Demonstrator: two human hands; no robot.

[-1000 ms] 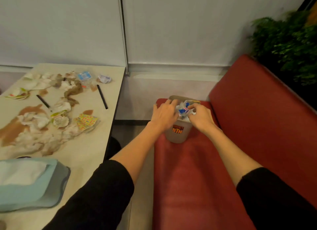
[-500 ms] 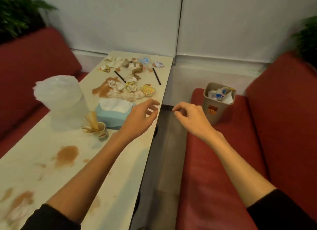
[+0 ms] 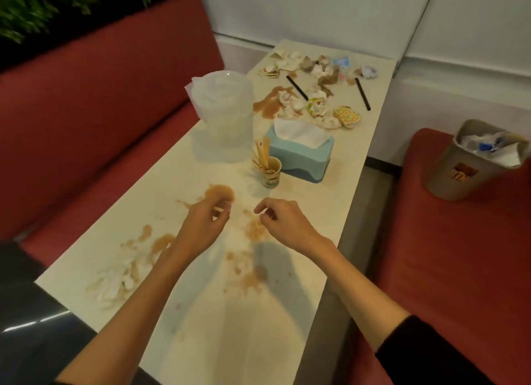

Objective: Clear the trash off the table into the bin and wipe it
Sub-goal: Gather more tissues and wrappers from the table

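Observation:
Both my hands hover over the middle of the cream table [image 3: 287, 312], among brown spills [image 3: 219, 193]. My left hand [image 3: 205, 225] and my right hand [image 3: 284, 223] have loosely curled fingers and hold nothing. Soggy stained tissues [image 3: 120, 275] lie near the table's left edge, to the left of my left forearm. A pile of crumpled wrappers and napkins [image 3: 313, 97] with two black straws [image 3: 362, 93] covers the far end. The grey bin [image 3: 459, 169], full of crumpled trash, stands on the red bench at the right.
A blue tissue box [image 3: 298, 154], a paper cup of wooden sticks [image 3: 270, 172] and a clear plastic container [image 3: 224, 111] stand mid-table beyond my hands. Red benches [image 3: 86, 111] flank the table. A gap of floor separates the table and the right bench.
My hands left the bin on the right bench and came over the middle of the table. The view swung left from the bin to the stained tabletop.

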